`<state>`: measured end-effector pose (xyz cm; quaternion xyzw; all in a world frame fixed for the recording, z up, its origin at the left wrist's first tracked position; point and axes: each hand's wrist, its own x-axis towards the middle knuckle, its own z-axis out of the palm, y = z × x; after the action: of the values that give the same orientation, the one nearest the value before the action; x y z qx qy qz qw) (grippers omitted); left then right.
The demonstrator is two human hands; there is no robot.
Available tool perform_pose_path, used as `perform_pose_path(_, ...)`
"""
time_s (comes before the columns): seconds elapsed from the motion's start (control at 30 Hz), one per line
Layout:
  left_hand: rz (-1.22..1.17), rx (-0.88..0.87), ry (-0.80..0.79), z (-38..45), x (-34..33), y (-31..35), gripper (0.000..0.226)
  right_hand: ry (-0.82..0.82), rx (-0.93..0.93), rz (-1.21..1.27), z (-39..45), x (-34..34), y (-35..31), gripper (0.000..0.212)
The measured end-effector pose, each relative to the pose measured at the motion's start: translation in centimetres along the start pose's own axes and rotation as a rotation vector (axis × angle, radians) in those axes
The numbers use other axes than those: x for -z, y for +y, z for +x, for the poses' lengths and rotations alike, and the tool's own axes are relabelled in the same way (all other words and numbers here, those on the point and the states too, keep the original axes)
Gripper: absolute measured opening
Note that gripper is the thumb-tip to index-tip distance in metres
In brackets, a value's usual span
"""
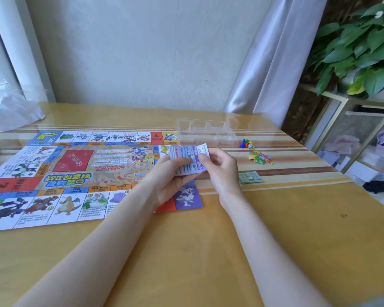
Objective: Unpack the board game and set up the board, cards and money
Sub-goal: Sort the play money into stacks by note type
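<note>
I hold a wad of purple notes [189,160] at mid-frame, just above the board's right edge. My left hand [173,178] cups it from below, fingers curled round the stack; my right hand [220,167] pinches the top note at its right end between thumb and forefinger. Both hands are grasping the money, neither is free.

This looks like sorting the money by value. To do it well I should keep the left grip firm so the stack does not fan, and peel one note only with the right thumb, sliding it off sideways, not lifting, since thin paper clings.

A green pile [250,177] already lies on the table [275,229] to the right of my right hand; purple notes probably belong beside it, not on top.

Further right sit small tokens [260,158] and pawns [247,143], with a clear tray [205,131] above my hands. The board [75,171] lies flat at the left.
</note>
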<state>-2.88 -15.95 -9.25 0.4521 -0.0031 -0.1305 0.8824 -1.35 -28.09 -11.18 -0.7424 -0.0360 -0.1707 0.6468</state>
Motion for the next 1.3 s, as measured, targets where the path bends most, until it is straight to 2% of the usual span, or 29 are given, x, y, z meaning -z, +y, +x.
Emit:
perform_pose_path(0.27, 0.109, -0.091, 0.021, -0.5, 0.1, -0.5, 0.017, -0.039, -0.019, 0.068, -0.6, 0.1, -0.2, 0.012)
perform_pose_path(0.57, 0.106, -0.095, 0.113, -0.1, -1.0, -1.4, 0.018, 0.137, -0.024, 0.037, 1.2, 3.0, -1.3, 0.007)
perform_pose_path(0.67, 0.068, -0.086, 0.136, -0.1, -0.8, -1.2, 0.021, -0.014, 0.016, -0.114, 2.4, 5.4, -2.6, 0.013)
perform_pose_path(0.8, 0.071, -0.073, 0.168, -0.3, -0.8, -1.5, 0.018, -0.391, 0.025, -0.644, 3.3, 7.2, -3.3, 0.024)
perform_pose_path(0.87, 0.082, -0.072, 0.171, -0.3, -0.8, -1.5, 0.015, -0.402, -0.009, -0.763, 3.8, 8.1, -3.3, 0.030)
perform_pose_path(1.0, 0.078, -0.056, 0.139, -0.1, -1.2, -1.9, 0.019, -0.224, -0.111, -0.615, 4.6, 10.5, -3.1, 0.025)
perform_pose_path(1.07, 0.065, -0.055, 0.103, -0.2, -2.0, -2.1, 0.017, -0.207, -0.161, -0.589, 4.4, 11.3, -3.1, 0.023)
perform_pose_path(1.2, 0.051, -0.049, 0.020, -0.4, -3.2, -2.7, 0.018, -0.340, -0.268, -0.567, 3.6, 13.1, -3.4, 0.024)
perform_pose_path(1.3, 0.045, -0.037, 0.030, -0.5, -3.4, -3.1, 0.019, -0.440, -0.354, -0.602, 2.6, 14.5, -3.2, 0.025)
